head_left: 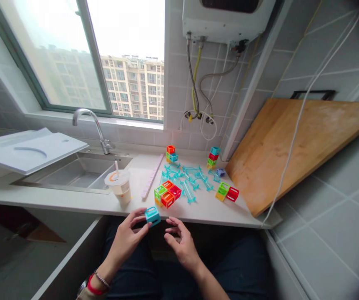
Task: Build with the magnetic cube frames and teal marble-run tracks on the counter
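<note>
The left hand (128, 238) pinches a blue block (152, 216) at its fingertips. The right hand (181, 243), fingers loosely spread and empty, hovers just beside it, the block lying to its left.

The left hand (126, 239) is showing a red band at its wrist and pinching a teal cube (152, 215). Green, orange and red cubes (167, 194) are glowing on the white worktop (73, 202) among translucent turquoise rails (189, 179). A white cup (119, 186) is carrying an orange mark.
</note>
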`<state>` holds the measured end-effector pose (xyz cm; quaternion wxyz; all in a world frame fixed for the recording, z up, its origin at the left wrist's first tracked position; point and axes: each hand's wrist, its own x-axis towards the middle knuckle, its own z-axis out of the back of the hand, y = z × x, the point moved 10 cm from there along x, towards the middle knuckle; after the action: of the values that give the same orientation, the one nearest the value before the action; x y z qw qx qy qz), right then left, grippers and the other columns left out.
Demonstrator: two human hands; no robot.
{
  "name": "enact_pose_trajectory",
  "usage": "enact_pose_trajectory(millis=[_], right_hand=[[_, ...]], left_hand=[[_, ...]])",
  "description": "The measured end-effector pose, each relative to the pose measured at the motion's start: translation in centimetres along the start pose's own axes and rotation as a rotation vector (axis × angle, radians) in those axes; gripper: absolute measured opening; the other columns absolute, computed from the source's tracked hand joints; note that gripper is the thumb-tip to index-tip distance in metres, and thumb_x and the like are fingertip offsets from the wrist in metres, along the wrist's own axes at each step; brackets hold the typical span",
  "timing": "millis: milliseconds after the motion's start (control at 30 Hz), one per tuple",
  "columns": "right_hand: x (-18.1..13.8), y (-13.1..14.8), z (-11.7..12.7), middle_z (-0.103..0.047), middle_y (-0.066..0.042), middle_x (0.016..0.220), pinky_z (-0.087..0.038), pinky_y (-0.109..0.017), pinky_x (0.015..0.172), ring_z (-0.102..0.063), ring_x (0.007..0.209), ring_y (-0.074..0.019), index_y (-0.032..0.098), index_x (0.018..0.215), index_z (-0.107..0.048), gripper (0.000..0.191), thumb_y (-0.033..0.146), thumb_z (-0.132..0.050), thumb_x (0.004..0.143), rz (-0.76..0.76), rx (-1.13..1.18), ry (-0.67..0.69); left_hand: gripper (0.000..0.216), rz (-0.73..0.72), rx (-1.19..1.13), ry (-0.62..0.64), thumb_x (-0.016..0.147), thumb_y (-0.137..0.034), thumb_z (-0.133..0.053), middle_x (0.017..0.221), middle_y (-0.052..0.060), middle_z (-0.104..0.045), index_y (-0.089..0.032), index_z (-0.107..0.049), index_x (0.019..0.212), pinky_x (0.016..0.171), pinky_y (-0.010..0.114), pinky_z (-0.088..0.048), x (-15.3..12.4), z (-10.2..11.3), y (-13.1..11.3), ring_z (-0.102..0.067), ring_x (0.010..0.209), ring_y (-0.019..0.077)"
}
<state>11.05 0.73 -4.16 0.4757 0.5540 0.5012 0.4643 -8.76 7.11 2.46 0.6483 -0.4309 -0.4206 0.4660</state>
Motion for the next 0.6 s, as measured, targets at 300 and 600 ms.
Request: enact_pose_trajectory(millis=[300,600], right_hand=[[1.2,-0.3,4.2,-0.073,-0.012,0.115,-0.058,-0.039,0.081,-0.068,0.097,-0.0268,0.019,0.121,-0.069,0.048,0.053,-0.072,0.088,0.010,-0.073,-0.145],[1.4,-0.6,6.2,-0.074,-0.013,0.116,-0.058,-0.040,0.083,-0.069,0.099,-0.0281,0.018,0.118,-0.070,0.046,0.053,-0.071,0.089,0.012,-0.088,-0.178]], left_hand=[[0.052,-0.095,0.141,-0.214,0.080,-0.046,-0.076,0.121,0.013,-0.073,-0.022,-0.061,0.124,0.073,0.040,-0.068,5.6,3.3,0.8,-0.073,0.115,0.0348],[0.050,-0.096,0.154,-0.193,0.079,-0.046,-0.075,0.125,0.014,-0.071,-0.020,-0.063,0.121,0.088,0.048,-0.065,6.5,4.2,-0.4,-0.071,0.117,0.0362]])
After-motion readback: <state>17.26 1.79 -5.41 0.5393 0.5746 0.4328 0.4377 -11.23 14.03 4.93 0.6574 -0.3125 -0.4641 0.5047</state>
